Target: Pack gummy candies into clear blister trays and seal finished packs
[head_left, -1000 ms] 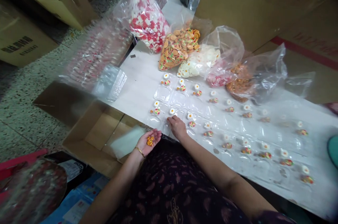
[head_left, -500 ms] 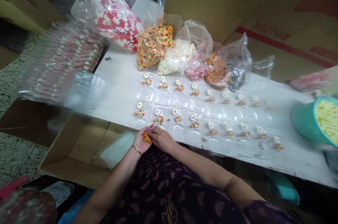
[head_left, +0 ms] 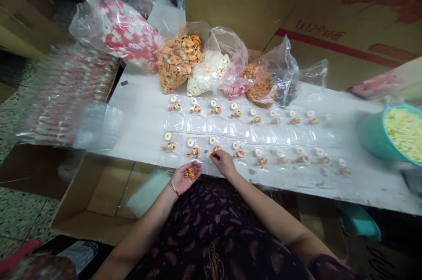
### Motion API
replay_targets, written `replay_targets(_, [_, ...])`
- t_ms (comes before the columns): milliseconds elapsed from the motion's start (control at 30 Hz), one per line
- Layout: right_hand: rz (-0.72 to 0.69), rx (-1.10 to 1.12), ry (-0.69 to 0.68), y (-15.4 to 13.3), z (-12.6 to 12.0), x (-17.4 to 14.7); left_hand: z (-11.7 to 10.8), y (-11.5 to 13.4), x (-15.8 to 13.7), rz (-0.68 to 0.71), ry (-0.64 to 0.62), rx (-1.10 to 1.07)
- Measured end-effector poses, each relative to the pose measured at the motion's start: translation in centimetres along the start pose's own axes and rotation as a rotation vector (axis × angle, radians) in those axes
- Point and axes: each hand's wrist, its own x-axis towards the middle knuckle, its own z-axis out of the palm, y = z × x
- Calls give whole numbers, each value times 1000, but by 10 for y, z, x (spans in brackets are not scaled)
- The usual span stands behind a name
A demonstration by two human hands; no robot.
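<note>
My left hand (head_left: 186, 178) is palm up just off the table's front edge, cupping several small orange burger-shaped pieces (head_left: 190, 174). To its right, my right hand (head_left: 224, 163) pinches one such burger piece (head_left: 211, 155) at a clear plastic tray. Beside those fingertips in the same compartment are a fried-egg piece (head_left: 212, 140) and a round pizza-like piece, partly hidden by my hand. Two rows of clear trays (head_left: 197, 123) run along the table. Most compartments shown hold an egg piece, a pizza-like piece and a small burger piece; the far right ones are blurred.
Clear bags of pink-and-white pieces (head_left: 130, 36), orange pizza-like pieces (head_left: 176, 64) and egg pieces (head_left: 206, 73) line the table's back. A teal bucket (head_left: 372, 135) stands right. Stacked packs (head_left: 66, 91) are at left, above an open cardboard box (head_left: 74, 196). Large cartons (head_left: 237, 3) rise behind.
My right hand has left my left palm and moved right to the tray with one burger piece pinched. My left hand has opened flatter, pieces still on it. The view has shifted slightly.
</note>
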Motion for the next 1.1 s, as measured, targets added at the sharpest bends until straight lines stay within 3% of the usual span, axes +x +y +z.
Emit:
replay_targets(67, [73,-153,-27,7,-3,12,-2,2,-1,13,33,13])
replay_targets(233, [51,-401,-115,13,7,32,-5,1,-3,35,80,8])
replay_targets(467, [124,-385,-79,17,10,43,-2,6,-3,45,32,-1])
replay_targets(533, [105,-239,2,16,6,34,0,9,-2,45,10,-7])
replay_targets(633, [64,179,125,5,9,9,8,8,-1,84,15,16])
replay_targets(700, [144,565,55,-10,17,-9,18,4,-2,194,32,56])
replay_targets(800, [389,1184,-212,-36,33,-24,36,-6,-7,486,49,206])
replay_targets(867, [495,1468,-278,-50,41,-26,46,-13,-11,620,47,371])
replay_targets(1033, [602,1718,-23,-58,46,-21,57,-22,-20,653,34,569])
replay_targets(1100, [634,1757,-26,-53,44,-21,58,-21,-21,683,15,603])
